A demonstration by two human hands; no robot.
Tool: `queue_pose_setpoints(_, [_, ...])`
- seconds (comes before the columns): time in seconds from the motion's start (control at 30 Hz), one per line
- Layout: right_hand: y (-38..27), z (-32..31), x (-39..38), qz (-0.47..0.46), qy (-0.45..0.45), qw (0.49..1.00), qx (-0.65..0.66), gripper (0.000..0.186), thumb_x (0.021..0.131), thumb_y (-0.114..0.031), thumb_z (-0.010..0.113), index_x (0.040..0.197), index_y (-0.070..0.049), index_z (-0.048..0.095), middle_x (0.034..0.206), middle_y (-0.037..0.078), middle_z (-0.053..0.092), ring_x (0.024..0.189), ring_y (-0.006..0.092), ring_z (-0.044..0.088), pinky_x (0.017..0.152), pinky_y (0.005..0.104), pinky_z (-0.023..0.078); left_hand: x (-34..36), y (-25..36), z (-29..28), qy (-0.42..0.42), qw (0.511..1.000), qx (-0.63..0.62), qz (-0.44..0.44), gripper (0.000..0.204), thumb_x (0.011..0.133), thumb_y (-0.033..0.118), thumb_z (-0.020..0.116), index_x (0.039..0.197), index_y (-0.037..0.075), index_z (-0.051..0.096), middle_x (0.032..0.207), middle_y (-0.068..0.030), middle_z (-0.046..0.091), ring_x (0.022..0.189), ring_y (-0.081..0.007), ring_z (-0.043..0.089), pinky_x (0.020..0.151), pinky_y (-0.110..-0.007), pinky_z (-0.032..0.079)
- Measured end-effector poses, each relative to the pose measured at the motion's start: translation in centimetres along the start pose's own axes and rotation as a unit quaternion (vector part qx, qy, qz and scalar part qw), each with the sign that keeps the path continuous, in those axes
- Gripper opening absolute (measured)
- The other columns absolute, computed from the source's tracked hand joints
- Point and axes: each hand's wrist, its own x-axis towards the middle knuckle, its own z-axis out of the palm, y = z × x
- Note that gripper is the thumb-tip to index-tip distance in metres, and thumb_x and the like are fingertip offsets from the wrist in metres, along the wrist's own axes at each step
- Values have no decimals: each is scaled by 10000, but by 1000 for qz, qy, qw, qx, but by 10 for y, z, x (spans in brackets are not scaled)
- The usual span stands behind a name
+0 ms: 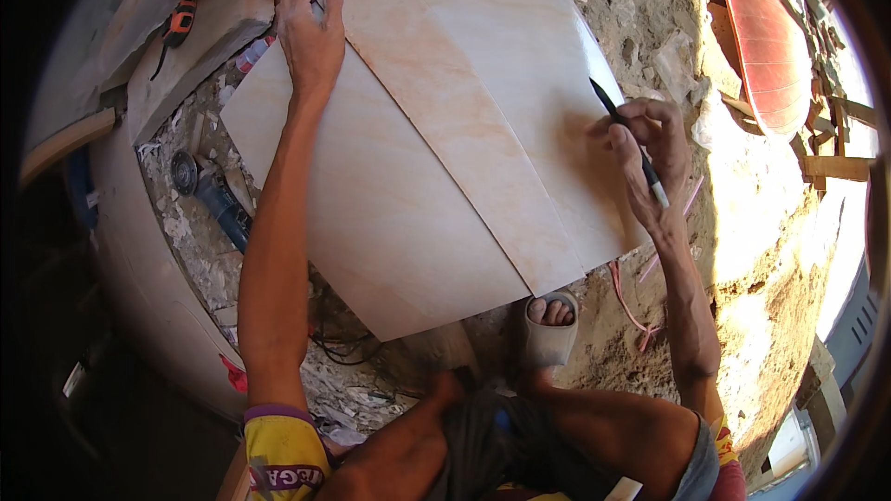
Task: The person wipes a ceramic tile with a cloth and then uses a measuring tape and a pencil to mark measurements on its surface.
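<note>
Large cream, marbled tiles [418,223] lie in front of me, one overlapping another along a long diagonal edge. My left hand [311,37] is closed at the upper end of that edge, its fingers curled over the top corner of the overlapping tile [464,121]. In my right hand [650,153], a black marker [605,100] is held between thumb and fingers. Its dark tip points up and away, just above the tile's right side, where the hand casts a shadow. Whether the tip touches the surface I cannot tell.
An angle grinder [218,199] lies among rubble on the left. Beyond it, an orange and black tape measure [178,23] rests on a ledge. A red oval basin [766,51] stands far right. Pink string [636,315] lies near my sandalled foot [550,329].
</note>
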Motion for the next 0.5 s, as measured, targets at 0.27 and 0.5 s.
queue_pose_setpoints(0.27, [-35, 106, 210, -170, -29, 983, 64, 236, 1051, -240, 657, 1137, -31, 725, 939, 79, 762, 877, 180, 712, 788, 353, 574, 4, 14, -13, -14, 1000, -19, 8, 415, 1008, 313, 708, 1305, 30, 644, 1304, -175, 631, 1251, -356, 550, 1108, -476, 425])
queue_pose_setpoints(0.5, [-32, 122, 236, -185, -89, 977, 56, 255, 1011, -157, 638, 1194, -6, 730, 1024, 97, 775, 978, 173, 711, 909, 403, 596, -70, 138, -70, -264, 960, 58, 68, 835, 828, 396, 877, 1482, 27, 511, 1562, -212, 452, 1436, -413, 407, 1210, -517, 332])
